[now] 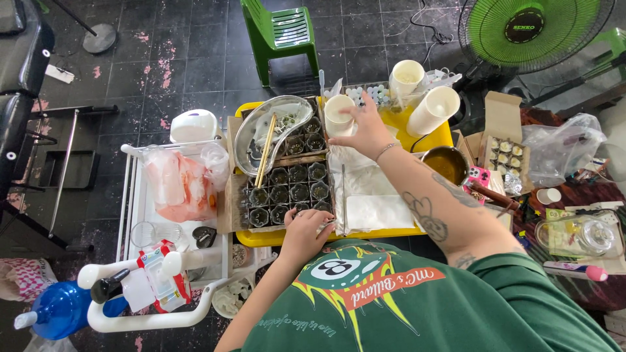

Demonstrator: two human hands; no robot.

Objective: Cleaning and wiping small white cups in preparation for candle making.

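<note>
My right hand reaches forward over the yellow tray and grips the rim of a white cup standing near the tray's middle back. My left hand rests at the tray's near edge, its curled fingers pinching something small that I cannot make out. Just in front of it lies a dark tray of small cups in rows. White paper is spread on the tray's right half. A metal kidney dish with wooden chopsticks sits over the farther cups.
Two more white cups stand at the tray's back right beside a metal bowl of brown liquid. A white cart with a plastic bag is at left. A green chair and green fan stand behind.
</note>
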